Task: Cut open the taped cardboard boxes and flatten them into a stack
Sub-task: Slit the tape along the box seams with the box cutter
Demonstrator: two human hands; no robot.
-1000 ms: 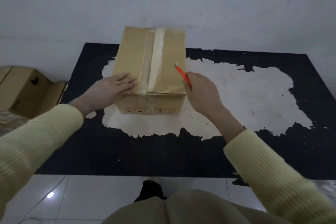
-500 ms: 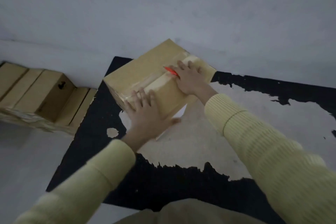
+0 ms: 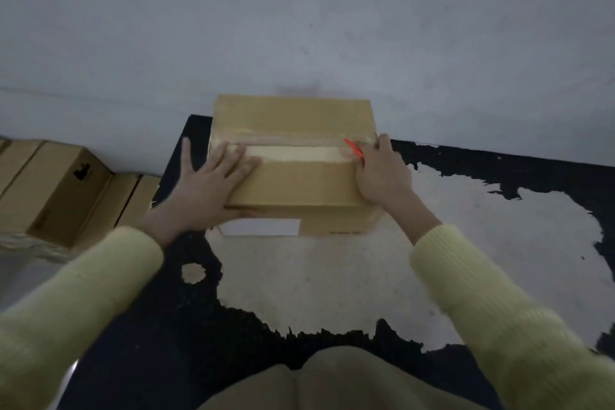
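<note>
Now the cardboard box (image 3: 293, 183) sits at 12 o'clock on the black mat (image 3: 159, 326). The left hand (image 3: 213, 186) lies spread flat on its 9 o'clock end, and the right hand (image 3: 382, 176) grips an orange cutter (image 3: 353, 147) at 3 o'clock. Slicing fast leftward along the tape (image 3: 299, 154) could carry the blade into those spread fingers (image 3: 229, 160).

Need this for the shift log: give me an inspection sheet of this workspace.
Surface: black mat, worn through to a pale patch, on the floor.
Job's things: box on the mat, tape along its top seam; orange cutter at the tape's right end; other boxes left of the mat.
Clutter: nothing seen.
Hands: left hand flat on the box top; right hand grips the cutter.
Cables: nothing seen.
Surroundings: grey wall behind the box.
</note>
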